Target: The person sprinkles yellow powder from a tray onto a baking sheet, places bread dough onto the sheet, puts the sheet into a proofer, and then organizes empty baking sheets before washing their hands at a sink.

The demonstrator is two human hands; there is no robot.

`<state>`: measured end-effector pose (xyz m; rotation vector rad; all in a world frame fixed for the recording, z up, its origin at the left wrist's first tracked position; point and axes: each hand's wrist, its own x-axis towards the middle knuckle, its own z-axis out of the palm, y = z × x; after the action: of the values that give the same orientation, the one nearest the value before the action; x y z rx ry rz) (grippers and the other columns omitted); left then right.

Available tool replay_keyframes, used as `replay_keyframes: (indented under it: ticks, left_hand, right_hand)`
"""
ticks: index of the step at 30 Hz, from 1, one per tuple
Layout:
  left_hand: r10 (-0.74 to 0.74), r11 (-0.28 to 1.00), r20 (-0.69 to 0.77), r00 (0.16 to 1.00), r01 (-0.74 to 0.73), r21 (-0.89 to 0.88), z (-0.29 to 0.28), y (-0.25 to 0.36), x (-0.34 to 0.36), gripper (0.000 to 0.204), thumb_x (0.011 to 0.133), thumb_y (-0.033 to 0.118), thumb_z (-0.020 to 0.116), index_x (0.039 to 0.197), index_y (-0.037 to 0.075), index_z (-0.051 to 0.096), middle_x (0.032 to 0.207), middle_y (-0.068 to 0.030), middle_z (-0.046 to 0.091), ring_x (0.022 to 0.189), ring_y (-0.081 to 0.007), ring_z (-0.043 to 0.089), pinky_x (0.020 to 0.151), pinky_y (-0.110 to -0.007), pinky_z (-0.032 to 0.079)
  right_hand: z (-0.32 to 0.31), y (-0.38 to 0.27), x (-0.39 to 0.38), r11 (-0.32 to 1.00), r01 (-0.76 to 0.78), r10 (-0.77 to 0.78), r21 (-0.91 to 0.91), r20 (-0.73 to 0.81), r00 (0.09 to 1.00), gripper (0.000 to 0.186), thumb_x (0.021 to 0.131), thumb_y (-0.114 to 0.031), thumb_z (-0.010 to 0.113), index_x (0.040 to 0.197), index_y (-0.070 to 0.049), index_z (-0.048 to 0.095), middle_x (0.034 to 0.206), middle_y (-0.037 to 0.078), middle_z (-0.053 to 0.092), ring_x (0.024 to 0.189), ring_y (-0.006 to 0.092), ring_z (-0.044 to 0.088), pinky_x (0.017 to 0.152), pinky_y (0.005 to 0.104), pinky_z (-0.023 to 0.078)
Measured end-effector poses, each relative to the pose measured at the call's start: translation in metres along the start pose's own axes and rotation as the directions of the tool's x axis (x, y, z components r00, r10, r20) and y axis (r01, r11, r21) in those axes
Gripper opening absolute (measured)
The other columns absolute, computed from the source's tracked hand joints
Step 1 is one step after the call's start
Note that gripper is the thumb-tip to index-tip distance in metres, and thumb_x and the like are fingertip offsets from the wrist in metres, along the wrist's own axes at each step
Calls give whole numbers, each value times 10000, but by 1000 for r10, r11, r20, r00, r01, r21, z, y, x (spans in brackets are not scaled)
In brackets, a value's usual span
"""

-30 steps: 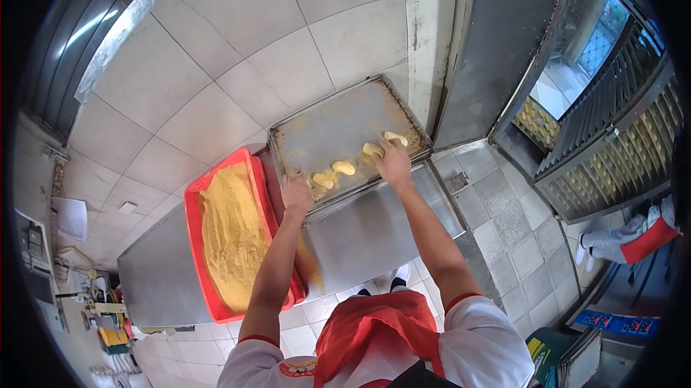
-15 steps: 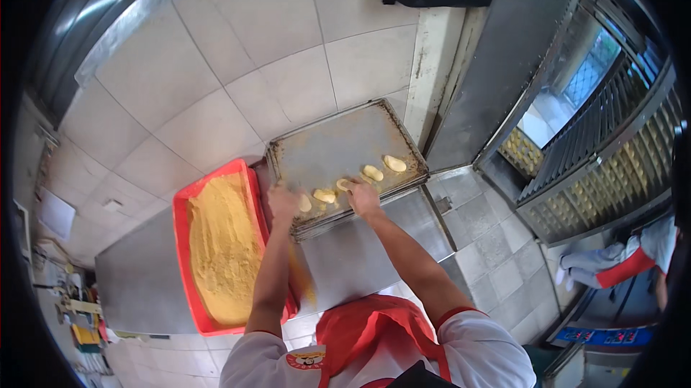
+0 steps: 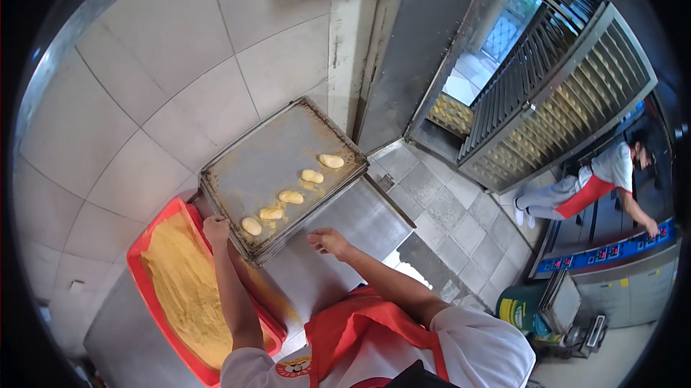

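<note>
Five pale yellow, oval dough pieces (image 3: 291,197) are lined up along the near edge of a grey, rust-edged metal tray (image 3: 281,143). The left hand (image 3: 216,231) is held at the tray's left edge — how far its grip is open, and whether metal is touched, cannot be told. The right hand (image 3: 329,242) is held over the steel counter (image 3: 360,217), its grip narrowed, fingers curled — whether anything is held cannot be told.

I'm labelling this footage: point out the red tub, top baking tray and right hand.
Red tub (image 3: 165,310), head view: left wall.
Top baking tray (image 3: 270,154), head view: bare middle.
Right hand (image 3: 330,242), head view: middle of the hand.
</note>
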<state>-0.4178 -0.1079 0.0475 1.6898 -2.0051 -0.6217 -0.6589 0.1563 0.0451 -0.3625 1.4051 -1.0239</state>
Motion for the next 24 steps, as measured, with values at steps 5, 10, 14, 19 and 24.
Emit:
replay_keyframes:
  ticks: [5, 10, 14, 19, 24]
  left_hand:
    - [44, 984, -82, 996, -57, -168, 1, -23, -1, 310, 665, 253, 690, 828, -10, 663, 763, -153, 652, 746, -256, 635, 736, -327, 480]
    - [-97, 958, -404, 910, -24, -285, 3, -28, -58, 406, 717, 325, 679, 862, -53, 647, 736, -143, 654, 745, -258, 630, 723, -340, 470]
    - [-251, 923, 3, 968, 240, -301, 24, -14, -92, 346, 695, 299, 684, 864, -3, 668, 752, -156, 652, 744, -285, 630, 716, -355, 475]
    - [-215, 975, -168, 962, 222, 26, 35, 21, -93, 287, 664, 273, 675, 815, 30, 679, 763, -181, 639, 760, -326, 625, 674, -397, 482]
    - [-452, 857, -94, 887, 402, -323, -3, -26, -88, 277, 658, 272, 686, 676, -3, 656, 656, -107, 627, 579, -219, 581, 501, -360, 452]
  right_hand:
    - [4, -15, -1, 985, 88, -94, 148, 34, 995, 293, 810, -360, 608, 955, -105, 605, 831, 0, 580, 704, 108, 526, 643, 265, 431]
    - [-61, 19, -36, 943, 64, -59, 327, -23, 998, 282, 805, -363, 612, 941, -116, 602, 845, 19, 589, 703, 117, 533, 640, 281, 429]
    - [-123, 51, -60, 967, -11, 53, 253, -157, 986, 279, 796, -351, 616, 949, -118, 598, 845, 34, 592, 691, 129, 530, 640, 287, 427]
    - [-151, 52, -63, 969, 15, 13, 247, -110, 994, 228, 792, -303, 611, 926, -121, 585, 818, 40, 589, 689, 139, 528, 636, 295, 426]
    - [-109, 26, -68, 973, 14, -26, 229, 50, 998, 209, 797, -279, 605, 916, -107, 582, 798, 33, 592, 660, 127, 529, 617, 283, 431]
